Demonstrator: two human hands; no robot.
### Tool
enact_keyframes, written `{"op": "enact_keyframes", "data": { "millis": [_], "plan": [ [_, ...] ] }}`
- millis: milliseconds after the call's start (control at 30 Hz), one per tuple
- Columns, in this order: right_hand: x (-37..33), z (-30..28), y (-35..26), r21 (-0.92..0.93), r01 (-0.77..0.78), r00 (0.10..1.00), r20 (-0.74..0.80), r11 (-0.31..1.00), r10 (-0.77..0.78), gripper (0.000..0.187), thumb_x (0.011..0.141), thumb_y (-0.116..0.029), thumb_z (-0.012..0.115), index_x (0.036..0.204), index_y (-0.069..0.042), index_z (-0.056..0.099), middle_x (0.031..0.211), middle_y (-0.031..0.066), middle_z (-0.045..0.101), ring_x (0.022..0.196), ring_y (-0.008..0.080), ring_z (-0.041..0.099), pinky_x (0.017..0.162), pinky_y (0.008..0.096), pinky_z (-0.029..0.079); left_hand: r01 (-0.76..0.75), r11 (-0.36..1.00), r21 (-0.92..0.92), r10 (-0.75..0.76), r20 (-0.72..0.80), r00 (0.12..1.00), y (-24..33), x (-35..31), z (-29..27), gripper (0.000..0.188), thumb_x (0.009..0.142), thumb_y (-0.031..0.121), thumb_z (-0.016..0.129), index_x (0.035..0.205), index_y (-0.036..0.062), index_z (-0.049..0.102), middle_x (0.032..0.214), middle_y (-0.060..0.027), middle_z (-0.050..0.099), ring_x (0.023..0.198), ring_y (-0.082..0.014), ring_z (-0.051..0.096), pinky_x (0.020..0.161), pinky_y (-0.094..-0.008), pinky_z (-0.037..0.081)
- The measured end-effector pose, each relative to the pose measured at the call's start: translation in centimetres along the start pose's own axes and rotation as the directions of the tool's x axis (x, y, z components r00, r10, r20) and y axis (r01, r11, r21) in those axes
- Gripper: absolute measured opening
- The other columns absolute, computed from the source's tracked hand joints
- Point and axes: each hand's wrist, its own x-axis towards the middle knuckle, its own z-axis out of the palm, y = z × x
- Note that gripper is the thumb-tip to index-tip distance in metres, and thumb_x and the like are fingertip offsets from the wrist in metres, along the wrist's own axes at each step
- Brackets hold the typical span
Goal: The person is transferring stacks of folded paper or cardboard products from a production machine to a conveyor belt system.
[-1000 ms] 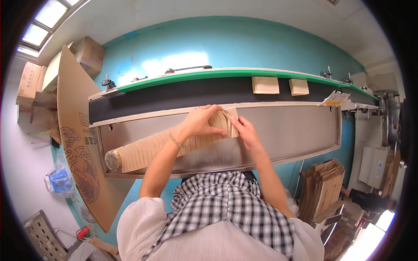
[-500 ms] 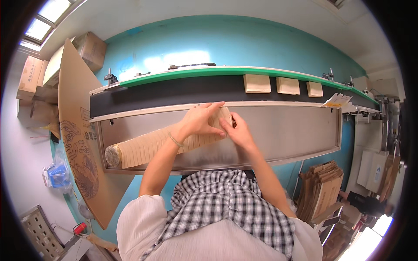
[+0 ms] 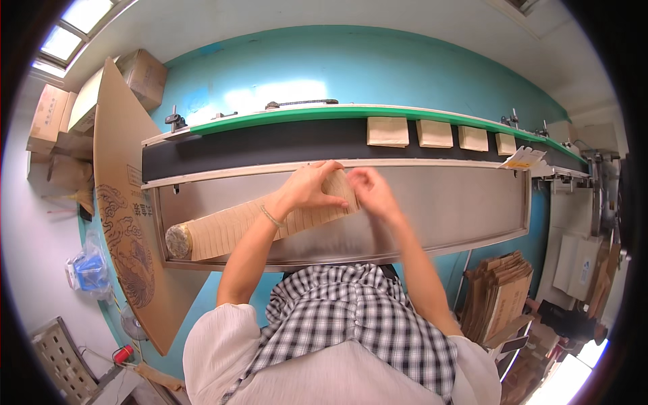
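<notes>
a long row of flat tan paper bags (image 3: 236,226), seemingly stacked on edge, is laid slanting across the steel tray at centre-left, its right end gripped.

**Packages and printed card around the conveyor**

Four flat tan packets (image 3: 387,131) in a row on the black belt, right half, close under its green far edge. A long row of tan paper packets (image 3: 229,228) lies along the steel tray's near-left edge. Brown cartons (image 3: 144,74) stacked beyond the belt's left end. Tall printed cardboard sheet (image 3: 120,202) leans at the tray's left edge. Flat brown cartons (image 3: 496,297) bundled below the tray's right corner.
</notes>
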Motion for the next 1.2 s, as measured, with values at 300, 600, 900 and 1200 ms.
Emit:
{"op": "enact_keyframes", "data": {
  "millis": [300, 600, 900, 1200],
  "plan": [
    [-2.5, -0.5, -3.4, -0.011, -0.3, 0.947, 0.118, 0.954, 0.299, 0.041, 0.098, -0.034, 0.066, 0.118, 0.001, 0.064, 0.096, 0.0045, 0.068, 0.079, 0.0117, 0.062, 0.072, 0.0276, 0.052, 0.031, 0.998, 0.047, -0.032, 0.009, 0.999, -0.2, -1.8, -1.0, 0.075, 0.072, 0.052, 0.083, 0.129, 0.0105, 0.057, 0.123, -0.0168, 0.065, 0.104, -0.0377, 0.066, 0.089, -0.0436, 0.053],
    [-0.5, 2.1, -1.0, 0.035, -0.077, 0.996, 0.038, 0.996, 0.076, 0.037, 0.098, -0.031, 0.067, 0.12, -0.001, 0.061, 0.101, 0.0051, 0.068, 0.087, 0.0116, 0.063, 0.074, 0.0274, 0.052, 0.041, 0.997, 0.069, -0.042, 0.011, 0.999, -0.5, -2.1, -1.3, 0.078, 0.07, 0.054, 0.084, 0.13, 0.0119, 0.056, 0.126, -0.0155, 0.064, 0.105, -0.0369, 0.065, 0.088, -0.0432, 0.053],
    [-1.7, 1.0, -2.3, 0.126, -0.288, 0.954, 0.126, 0.949, 0.273, 0.033, 0.096, -0.023, 0.068, 0.118, 0.001, 0.062, 0.102, 0.0074, 0.067, 0.085, 0.012, 0.063, 0.069, 0.0285, 0.053, 0.079, 0.996, 0.036, -0.08, 0.027, 0.996, -0.3, -3.1, -2.1, 0.079, 0.069, 0.051, 0.086, 0.13, 0.0108, 0.056, 0.122, -0.0158, 0.065, 0.107, -0.0362, 0.064, 0.09, -0.043, 0.052],
    [-1.3, 4.5, -2.8, -0.131, -0.048, 0.995, 0.077, 0.99, 0.058, 0.038, 0.099, -0.032, 0.065, 0.117, 0.002, 0.061, 0.104, 0.0114, 0.069, 0.082, 0.0133, 0.064, 0.072, 0.0269, 0.054, 0.039, 0.999, 0.02, -0.039, 0.007, 0.999, -1.1, -3.9, -2.0, 0.079, 0.07, 0.051, 0.085, 0.13, 0.0086, 0.056, 0.125, -0.0178, 0.064, 0.109, -0.0384, 0.064, 0.092, -0.0435, 0.052]
  ]
}}
